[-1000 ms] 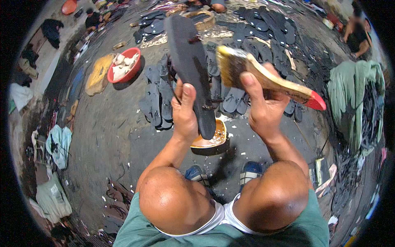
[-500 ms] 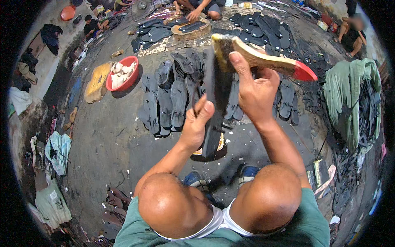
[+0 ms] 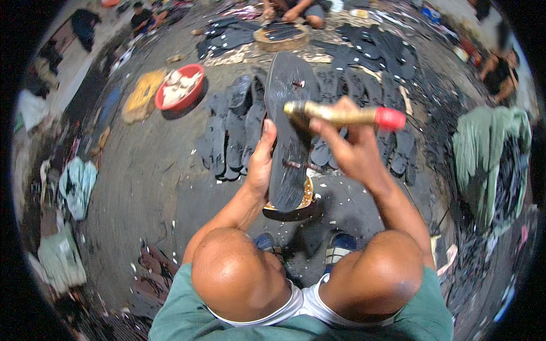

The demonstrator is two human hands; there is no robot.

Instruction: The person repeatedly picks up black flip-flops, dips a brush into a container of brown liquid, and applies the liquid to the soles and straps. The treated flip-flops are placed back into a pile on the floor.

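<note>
My left hand (image 3: 262, 162) grips a black sandal sole (image 3: 284, 142) by its left edge, thumb showing on the near face. The sole stands upright, its broad face turned to me, with small strap ends sticking out of it. In my right hand (image 3: 355, 145) is a brush (image 3: 325, 112) with a pale wooden handle and a red end. Its dark bristles lie on or just over the upper middle of the sole. Behind the sole's lower end, a bowl (image 3: 307, 196) with an orange and white rim is partly hidden.
Rows of black sandals (image 3: 232, 139) lie beyond my hands. A red basin (image 3: 198, 94) of whitish pieces stands to the left beside a yellowish board (image 3: 142, 96). Farther off, a person works at a round wooden block (image 3: 278, 42). Green cloth (image 3: 480, 159) hangs at the right.
The sole has turned from nearly edge-on to face me. My right hand has lowered and levelled the brush across it. The whole view has shifted slightly.
</note>
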